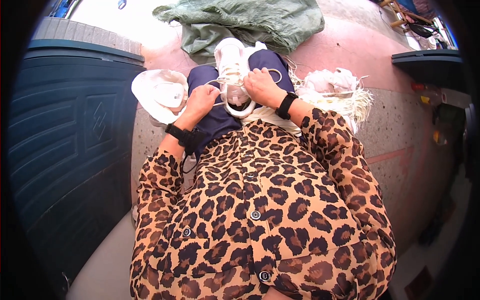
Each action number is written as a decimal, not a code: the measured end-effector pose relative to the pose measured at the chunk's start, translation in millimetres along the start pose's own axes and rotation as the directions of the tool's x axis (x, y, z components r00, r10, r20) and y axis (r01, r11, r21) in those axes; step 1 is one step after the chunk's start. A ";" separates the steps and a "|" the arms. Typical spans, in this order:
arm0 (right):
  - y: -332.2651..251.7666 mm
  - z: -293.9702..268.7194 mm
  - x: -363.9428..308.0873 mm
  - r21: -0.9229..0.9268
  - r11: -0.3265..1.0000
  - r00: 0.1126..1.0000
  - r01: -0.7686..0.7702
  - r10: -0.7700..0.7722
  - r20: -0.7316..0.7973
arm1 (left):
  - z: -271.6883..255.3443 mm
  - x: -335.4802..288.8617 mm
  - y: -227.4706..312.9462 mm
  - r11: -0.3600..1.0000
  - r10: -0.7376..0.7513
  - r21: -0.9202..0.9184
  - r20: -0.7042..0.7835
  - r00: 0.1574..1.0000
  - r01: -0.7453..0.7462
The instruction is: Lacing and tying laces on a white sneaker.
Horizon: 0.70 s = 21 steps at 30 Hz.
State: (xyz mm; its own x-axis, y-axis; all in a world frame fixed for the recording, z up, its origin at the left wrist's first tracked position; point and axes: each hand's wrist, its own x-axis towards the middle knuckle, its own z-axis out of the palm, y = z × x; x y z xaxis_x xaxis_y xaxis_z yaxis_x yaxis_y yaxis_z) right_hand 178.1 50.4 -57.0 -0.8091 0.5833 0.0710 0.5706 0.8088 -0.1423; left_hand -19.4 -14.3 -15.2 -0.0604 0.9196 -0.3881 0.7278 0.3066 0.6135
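Note:
A white sneaker [231,56] rests between my thighs, its toe pointing away from me and its heel opening towards me. My left hand [201,102] is closed at the sneaker's left side, with a pale shoelace [216,80] pinched in its fingers. My right hand [263,87] is closed over the sneaker's right side near the upper eyelets. A loop of lace [278,74] stands out beyond that hand, and its fingers pinch the lace. Part of a second white shoe [259,46] shows behind the first one's toe.
To my left sits a white open bag [157,92] with a label. A pile of loose white laces [357,102] lies at my right. Ahead is a crumpled green woven sack [250,22]. Dark blue metal doors stand left [75,115] and right [430,65].

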 end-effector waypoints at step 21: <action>7.8 -13.5 1.9 0.028 0.992 0.989 -0.125 0.127 -0.071 | 16.7 6.7 -18.6 0.867 0.363 0.456 -0.298 0.883 -0.202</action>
State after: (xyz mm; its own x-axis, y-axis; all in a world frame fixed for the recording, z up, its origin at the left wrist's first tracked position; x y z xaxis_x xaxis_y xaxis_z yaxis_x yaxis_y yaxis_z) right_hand 182.9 58.8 -44.7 -0.7180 0.6851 0.1227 0.6633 0.7270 -0.1776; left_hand -22.0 -17.9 -40.7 0.0072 0.9964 0.0846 0.9546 -0.0320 0.2960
